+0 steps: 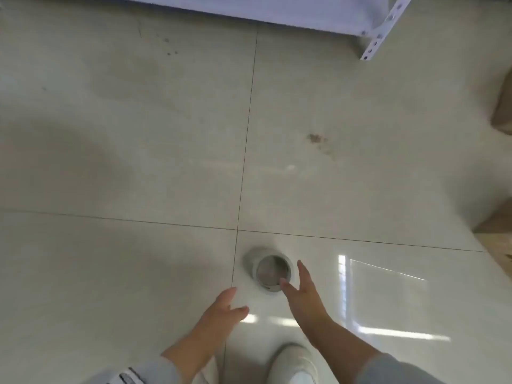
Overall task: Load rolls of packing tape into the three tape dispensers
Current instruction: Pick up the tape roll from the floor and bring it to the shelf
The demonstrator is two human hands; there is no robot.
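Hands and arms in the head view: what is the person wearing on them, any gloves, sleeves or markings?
Both hands are bare: no gloves, rings or watch show on the left hand or the right hand. The forearms are uncovered. Light grey sleeves start near the bottom edge, pushed up on each arm; the left sleeve carries dark stripes, while the right sleeve looks plain.
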